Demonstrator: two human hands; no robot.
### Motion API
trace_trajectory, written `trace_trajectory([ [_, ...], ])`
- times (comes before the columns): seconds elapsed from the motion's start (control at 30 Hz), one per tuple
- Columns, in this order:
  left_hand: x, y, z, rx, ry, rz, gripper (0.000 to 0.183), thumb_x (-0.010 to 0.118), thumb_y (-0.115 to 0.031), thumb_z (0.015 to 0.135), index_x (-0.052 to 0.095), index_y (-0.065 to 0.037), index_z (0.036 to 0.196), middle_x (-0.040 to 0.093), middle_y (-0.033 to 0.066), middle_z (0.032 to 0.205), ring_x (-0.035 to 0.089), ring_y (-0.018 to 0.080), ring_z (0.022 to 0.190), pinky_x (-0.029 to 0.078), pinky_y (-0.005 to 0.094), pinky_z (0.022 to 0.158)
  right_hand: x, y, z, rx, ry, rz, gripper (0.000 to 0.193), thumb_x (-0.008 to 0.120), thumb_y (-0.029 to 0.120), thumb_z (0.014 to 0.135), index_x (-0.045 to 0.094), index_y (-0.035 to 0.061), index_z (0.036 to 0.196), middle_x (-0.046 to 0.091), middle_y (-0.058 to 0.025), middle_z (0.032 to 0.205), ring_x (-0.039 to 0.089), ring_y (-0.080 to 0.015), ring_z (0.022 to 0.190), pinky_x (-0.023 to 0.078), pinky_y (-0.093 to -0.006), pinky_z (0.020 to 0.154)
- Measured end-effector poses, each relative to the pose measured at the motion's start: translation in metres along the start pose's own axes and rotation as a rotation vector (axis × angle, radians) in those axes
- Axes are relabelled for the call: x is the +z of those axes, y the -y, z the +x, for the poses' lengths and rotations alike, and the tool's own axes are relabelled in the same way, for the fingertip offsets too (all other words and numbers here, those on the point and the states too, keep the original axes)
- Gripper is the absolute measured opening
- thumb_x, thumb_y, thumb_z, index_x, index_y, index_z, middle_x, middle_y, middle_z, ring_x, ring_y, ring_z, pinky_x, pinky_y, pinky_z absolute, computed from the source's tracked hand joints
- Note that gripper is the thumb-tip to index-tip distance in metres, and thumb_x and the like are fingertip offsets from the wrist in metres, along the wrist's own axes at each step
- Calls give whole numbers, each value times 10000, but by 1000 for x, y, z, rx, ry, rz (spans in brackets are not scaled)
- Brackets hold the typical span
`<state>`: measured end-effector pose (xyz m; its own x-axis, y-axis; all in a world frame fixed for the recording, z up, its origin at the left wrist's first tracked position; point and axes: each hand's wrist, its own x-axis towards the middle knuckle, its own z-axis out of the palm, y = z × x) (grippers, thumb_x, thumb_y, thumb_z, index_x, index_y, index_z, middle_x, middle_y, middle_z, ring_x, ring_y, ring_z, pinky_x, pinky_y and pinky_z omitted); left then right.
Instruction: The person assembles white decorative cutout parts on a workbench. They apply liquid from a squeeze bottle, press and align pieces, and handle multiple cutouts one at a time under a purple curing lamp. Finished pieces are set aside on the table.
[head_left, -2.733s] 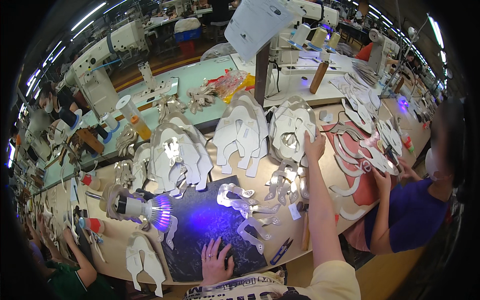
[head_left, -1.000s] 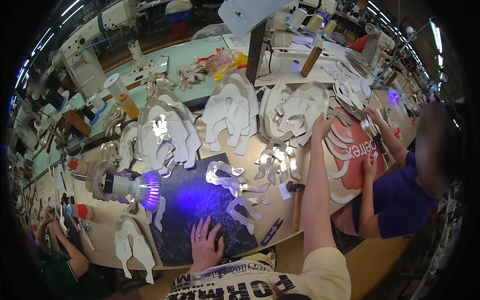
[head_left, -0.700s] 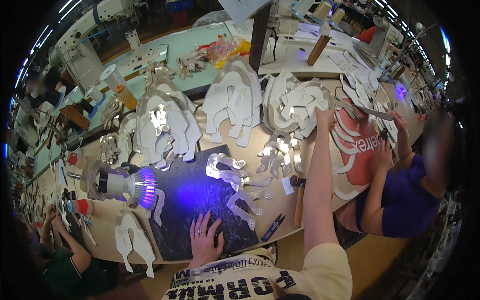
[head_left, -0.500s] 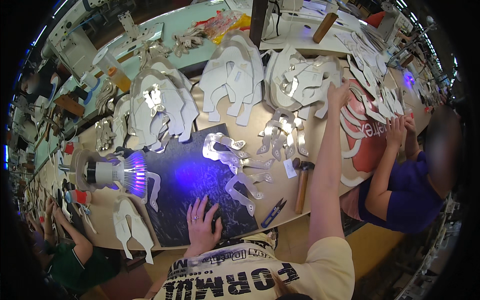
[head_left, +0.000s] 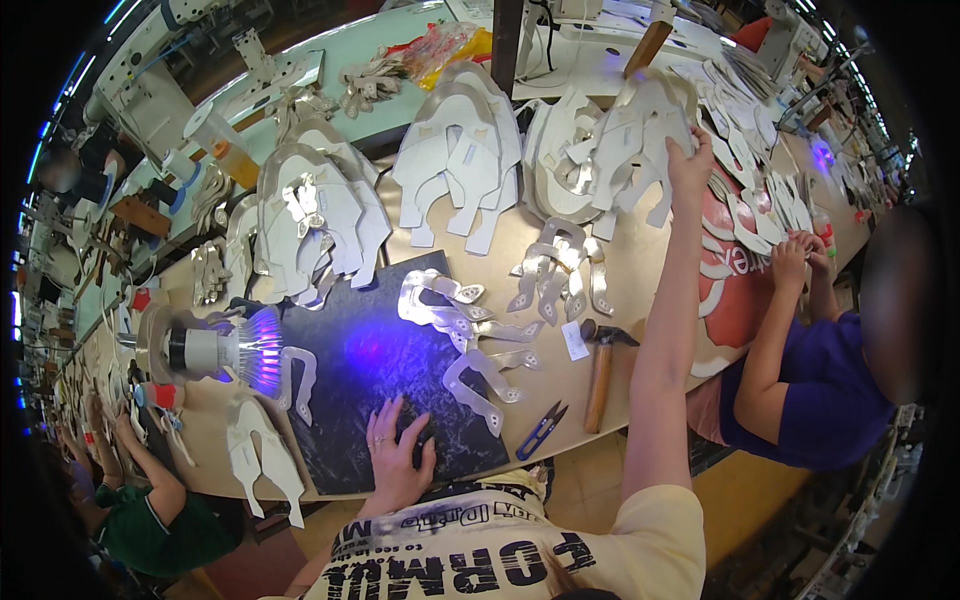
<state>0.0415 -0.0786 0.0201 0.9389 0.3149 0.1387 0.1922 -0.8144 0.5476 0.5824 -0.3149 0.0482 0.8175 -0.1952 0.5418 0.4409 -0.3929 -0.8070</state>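
Observation:
My left hand (head_left: 398,455) lies palm down on the black board (head_left: 340,430), its fingers apart and a ring on one of them. Stretched far out to the right, my right hand (head_left: 688,165) grips the edge of a white U-shaped shoe upper piece (head_left: 650,125) with a silver border. It is raised over a stack of similar pieces (head_left: 548,150). On the board's right part lie several silver, curved strips with punched holes (head_left: 480,385). More silver strips (head_left: 555,265) are heaped below the stack.
A lit lamp (head_left: 215,350) stands at the board's left. Thread snips (head_left: 542,430) and a hammer (head_left: 598,385) lie right of it. More upper stacks (head_left: 460,150) line the back. A co-worker in purple (head_left: 810,390) works close on my right; another in green (head_left: 165,520) is at left.
My right hand has lifted the shoe upper piece off its stack and turned it, so its legs now point down. The left hand stays on the board.

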Motion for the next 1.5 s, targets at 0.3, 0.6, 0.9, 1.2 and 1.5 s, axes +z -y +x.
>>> trace_trajectory([
  [0.3,12,-34,127,261,-21,-286,263,682,-100,846,669,-58,1105,610,167,1211,603,344,1087,484,405,929,-57,105,32,-209,-258,336,322,743,130,875,572,4,1117,690,-80,978,639,-140,833,505,-256,756],
  [0.6,98,-61,333,-283,155,-548,474,680,-280,898,606,109,1160,718,157,928,713,247,902,563,340,796,-107,76,28,18,-281,871,397,732,67,884,531,39,1226,642,-85,1173,630,-194,1039,515,-324,899],
  [0.9,125,-65,340,-10,-45,-367,336,743,-154,841,638,81,1058,703,159,849,698,227,670,561,323,639,-129,32,19,256,-191,1052,414,702,95,910,533,-3,1276,627,-113,1214,630,-253,1094,527,-400,934],
  [1.2,138,-58,338,114,-275,-516,202,679,-79,891,649,57,1036,668,160,952,684,226,726,550,326,627,-128,13,8,275,-98,1072,416,692,106,918,524,-6,1281,621,-121,1226,624,-246,1109,520,-415,954],
  [1.5,123,-66,353,42,-273,-479,147,637,-116,920,629,2,1007,685,129,877,682,265,797,535,403,668,-120,13,0,310,-62,1051,374,611,176,979,524,0,1297,619,-91,1210,615,-224,1102,498,-374,951],
])
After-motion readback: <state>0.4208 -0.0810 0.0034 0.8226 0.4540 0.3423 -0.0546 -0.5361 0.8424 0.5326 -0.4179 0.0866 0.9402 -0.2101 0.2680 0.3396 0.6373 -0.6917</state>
